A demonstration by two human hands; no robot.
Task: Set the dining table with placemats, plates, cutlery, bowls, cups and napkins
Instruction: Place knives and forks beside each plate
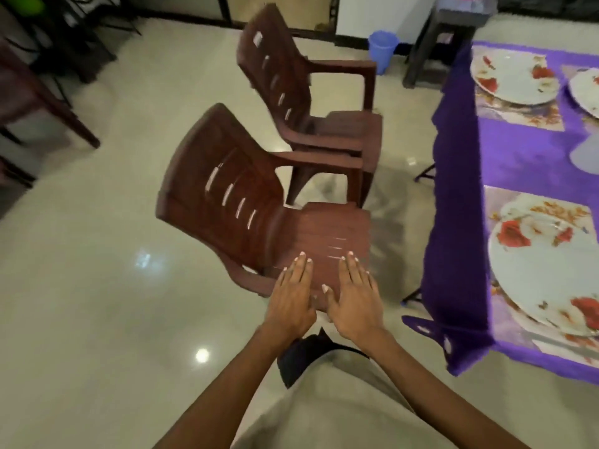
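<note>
I log: left hand (pixel 293 294) and right hand (pixel 351 294) flat, fingers straight, over chair (pixel 246 205); plate (pixel 544 270) on table (pixel 460 254) (purple cloth)

The right edge cuts off the near plate (pixel 544 270) and a far plate (pixel 585 92).

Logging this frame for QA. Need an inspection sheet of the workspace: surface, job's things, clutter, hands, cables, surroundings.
Surface: table at right under a purple tablecloth.
Job's things: floral plates on placemats, near plate, far plate, a third cut off by the frame edge; no cutlery, bowls, cups or napkins made out.
Clutter: nothing seen.
Hands: left hand and right hand flat, fingers straight, over the near chair seat; no grip on anything.
Cables: nothing seen.
Surroundings: second chair, blue bin, dark stool, glossy tiled floor.
</note>
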